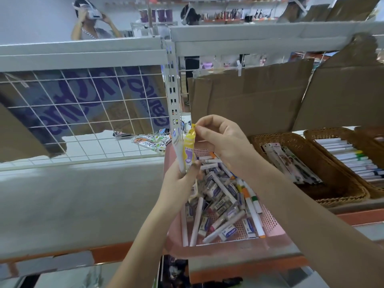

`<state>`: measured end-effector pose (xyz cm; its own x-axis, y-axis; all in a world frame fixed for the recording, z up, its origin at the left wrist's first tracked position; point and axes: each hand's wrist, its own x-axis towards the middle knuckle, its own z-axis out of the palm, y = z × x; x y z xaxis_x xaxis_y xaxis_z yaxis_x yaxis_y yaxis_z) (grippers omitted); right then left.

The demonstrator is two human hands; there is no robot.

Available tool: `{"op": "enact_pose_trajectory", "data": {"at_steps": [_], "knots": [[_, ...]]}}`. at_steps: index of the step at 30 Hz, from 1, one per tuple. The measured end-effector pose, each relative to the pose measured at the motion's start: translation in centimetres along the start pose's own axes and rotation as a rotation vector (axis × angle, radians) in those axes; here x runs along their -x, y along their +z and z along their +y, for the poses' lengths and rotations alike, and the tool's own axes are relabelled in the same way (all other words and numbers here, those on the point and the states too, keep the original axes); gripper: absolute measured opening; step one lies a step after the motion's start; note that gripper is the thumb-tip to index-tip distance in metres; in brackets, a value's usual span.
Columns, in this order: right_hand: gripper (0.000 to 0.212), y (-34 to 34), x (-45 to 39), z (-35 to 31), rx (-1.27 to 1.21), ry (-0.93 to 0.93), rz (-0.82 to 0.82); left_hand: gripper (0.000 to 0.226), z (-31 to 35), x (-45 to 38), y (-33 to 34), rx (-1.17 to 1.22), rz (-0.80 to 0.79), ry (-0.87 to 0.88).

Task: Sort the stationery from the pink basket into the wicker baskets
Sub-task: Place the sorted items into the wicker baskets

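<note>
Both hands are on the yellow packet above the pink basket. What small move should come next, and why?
Probably carry the yellow packet, pinched at its top by the right hand and held below by the left hand, rightward into the near wicker basket, which already holds flat packets.

I see the pink basket (270, 223) as perforated matt plastic, and the two wicker baskets (340, 190) as rough brown woven cane. The yellow packet (189, 150) held above them looks like glossy, crinkled plastic film, while the markers (252, 210) in the pink basket have smooth plastic barrels. Behind, I make out matt brown cardboard (249, 96), a white-coated wire grid (83, 113) and dull grey painted metal shelving (83, 196).
</note>
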<state>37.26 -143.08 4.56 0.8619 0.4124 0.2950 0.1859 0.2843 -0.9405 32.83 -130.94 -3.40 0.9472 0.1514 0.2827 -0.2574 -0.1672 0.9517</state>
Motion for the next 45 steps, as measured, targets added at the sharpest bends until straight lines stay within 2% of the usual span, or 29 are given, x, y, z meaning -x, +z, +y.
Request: {"op": "enact_pose_trajectory", "data": {"at_steps": [3, 6, 9, 13, 18, 22, 28, 34, 40, 45], "knots": [[0.007, -0.6, 1.1, 1.3, 0.197, -0.009, 0.052, 0.032, -0.7, 0.1, 0.2, -0.031, 0.005, -0.004], [0.008, -1.8, 2.6, 3.8, 0.690, 0.031, 0.050, 0.020, -1.5, 0.3, 0.2, -0.031, 0.025, 0.001], [0.014, -3.4, 4.5, 6.4, 1.136, 0.098, -0.094, 0.046, -2.0, 0.8, 0.0, -0.073, 0.051, 0.000], [0.015, -4.7, 6.5, 8.2, 1.380, 0.166, -0.286, 0.037, -1.2, 0.8, 0.3, -0.047, 0.090, 0.027], [0.011, -5.8, 7.2, 7.0, 1.533, 0.133, -0.380, 0.054, -0.5, 0.3, 0.8, -0.086, 0.090, 0.049], [0.013, -7.6, 7.4, 4.9, 1.580, 0.087, -0.365, 0.056, 0.5, 0.4, 2.1, -0.171, 0.109, 0.054], [0.020, -13.1, 8.2, 0.8, 1.578, -0.014, -0.286, 0.044, 2.4, 0.5, 7.3, -0.225, 0.196, 0.098], [0.021, -21.0, 8.9, -2.7, 1.575, -0.072, -0.203, 0.044, 4.7, -0.1, 14.9, -0.205, 0.247, 0.150], [0.021, -28.3, 9.6, -3.8, 1.585, 0.005, -0.138, 0.040, 5.5, -1.2, 21.1, -0.120, 0.197, 0.126], [0.022, -32.3, 10.7, -2.3, 1.586, 0.078, -0.079, 0.025, 4.6, -1.6, 25.3, -0.001, 0.105, 0.089]]}}
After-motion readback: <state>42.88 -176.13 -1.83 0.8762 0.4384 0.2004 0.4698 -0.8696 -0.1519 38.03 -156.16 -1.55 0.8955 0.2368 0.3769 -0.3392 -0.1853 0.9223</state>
